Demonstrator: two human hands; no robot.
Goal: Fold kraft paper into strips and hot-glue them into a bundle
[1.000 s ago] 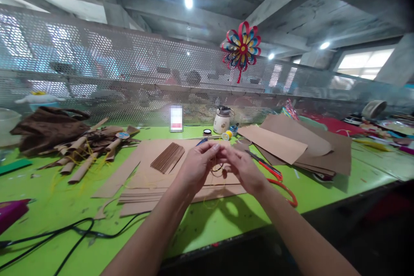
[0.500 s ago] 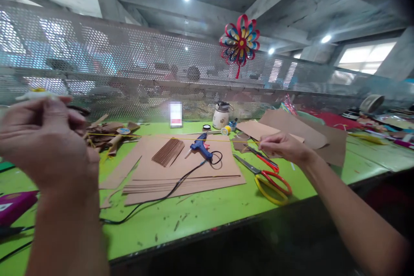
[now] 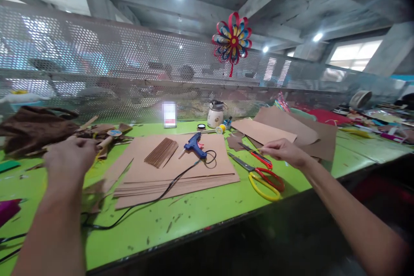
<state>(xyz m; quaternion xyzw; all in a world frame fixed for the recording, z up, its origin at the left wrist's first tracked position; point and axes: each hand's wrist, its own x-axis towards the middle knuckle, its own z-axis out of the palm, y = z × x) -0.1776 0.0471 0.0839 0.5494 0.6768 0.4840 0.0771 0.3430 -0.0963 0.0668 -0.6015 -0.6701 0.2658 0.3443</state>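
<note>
My right hand [image 3: 282, 152] is closed in a pinch over the right side of the green table, a short bit of yellow string [image 3: 261, 151] showing at its fingertips. My left hand [image 3: 70, 154], back turned up and smeared by motion, is low beside a pile of brown scraps [image 3: 124, 128] and some loose yellow string [image 3: 97, 163]. Its fingertips are hidden, so what they hold cannot be made out. Just below my right hand lie red-handled scissors [image 3: 263, 161] and larger scissors with red and yellow handles [image 3: 263, 183].
A blue glue gun [image 3: 195, 145] and a pleated brown strip [image 3: 161, 152] rest on stacked brown paper sheets [image 3: 136, 172]. The glue gun's black cord [image 3: 161, 196] runs toward my left arm. Behind stand a bottle [image 3: 215, 116], a yellow spool [image 3: 220, 129] and a phone-like screen [image 3: 169, 114].
My left hand has dropped from its raised position toward the scraps. The yellow string stretched between my hands no longer shows across the middle. My right hand stays pinched over the scissors.
</note>
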